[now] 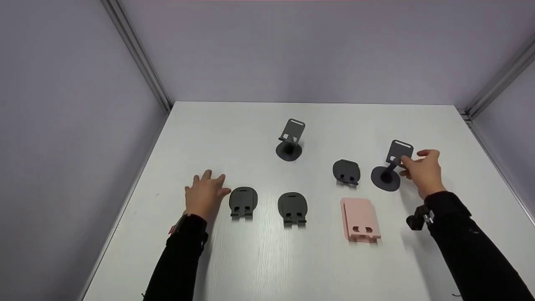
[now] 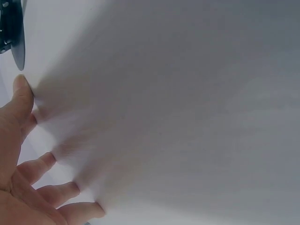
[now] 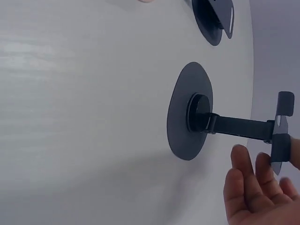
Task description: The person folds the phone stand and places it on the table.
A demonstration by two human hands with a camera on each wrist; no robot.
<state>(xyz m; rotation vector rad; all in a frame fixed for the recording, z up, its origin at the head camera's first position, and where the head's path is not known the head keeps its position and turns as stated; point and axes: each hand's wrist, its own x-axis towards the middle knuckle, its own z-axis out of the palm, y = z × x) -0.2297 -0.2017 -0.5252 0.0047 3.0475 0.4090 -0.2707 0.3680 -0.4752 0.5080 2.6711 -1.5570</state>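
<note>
At the right, a dark grey phone stand (image 1: 385,179) is unfolded on its round base, its arm raised and its slotted plate tilted up. My right hand (image 1: 424,171) pinches the lower edge of that plate, some fingers curled beside the arm. The right wrist view shows the same stand (image 3: 190,112) from the side, with a finger partly hidden behind the plate. My left hand (image 1: 204,194) rests on the table with fingers spread, its thumb close to a folded dark stand (image 1: 243,200). Nothing is in the left hand.
Another folded dark stand (image 1: 292,207) lies near the middle, and one more folded stand (image 1: 346,170) lies left of the right hand's stand. A pink folded stand (image 1: 361,217) is in front. Farther back, an unfolded dark stand (image 1: 291,138) stands upright. Pale walls enclose the white table (image 1: 217,125).
</note>
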